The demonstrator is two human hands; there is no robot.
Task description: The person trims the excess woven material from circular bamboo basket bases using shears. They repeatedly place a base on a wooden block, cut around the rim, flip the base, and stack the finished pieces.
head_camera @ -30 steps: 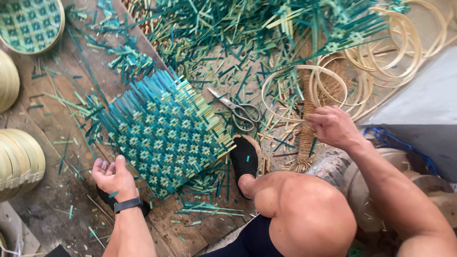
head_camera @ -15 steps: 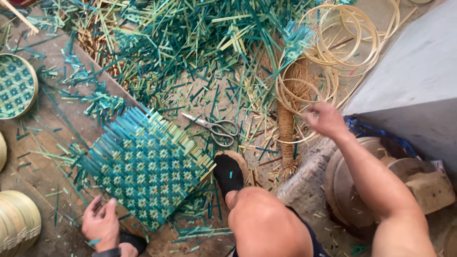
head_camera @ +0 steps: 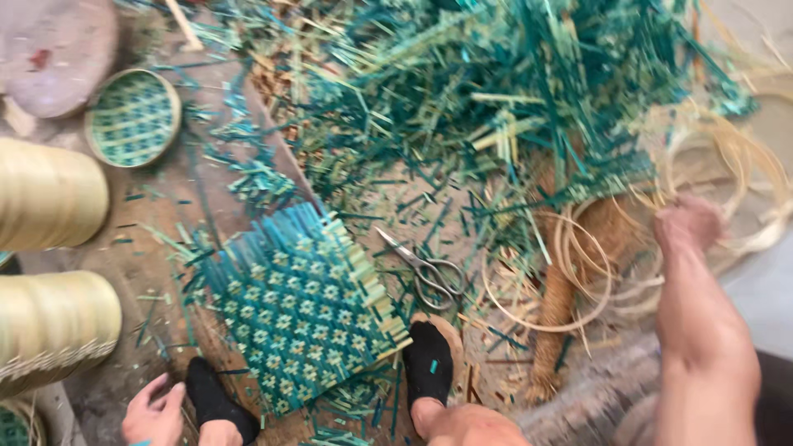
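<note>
While the woven mat stays flat on the floor, with the black-socked foot at its right corner, the right hand has travelled further from it than half a second ago. Then it hovered at the near edge of the pale cane hoops; now it reaches up and to the right of the mat, in among the loose rings. The blur hides its fingers, so I cannot tell whether they are spread or have closed on a ring.

The left hand has slid toward the bottom edge of the view and now sits just left of the mat's lower corner, beside the other black-socked foot. Its fingers look loosely curled with nothing in them, and they do not touch the mat.

Scissors lie untouched just right of the mat, between it and the hoops. Beyond the mat spreads a heap of green offcut strips. Left of the mat stand stacked pale baskets, and up to its left sits a small round woven tray.

Judging by the shift, weaving on the mat is paused and the work in hand has turned to the hoops, with the mat merely pinned in place by the foot.
</note>
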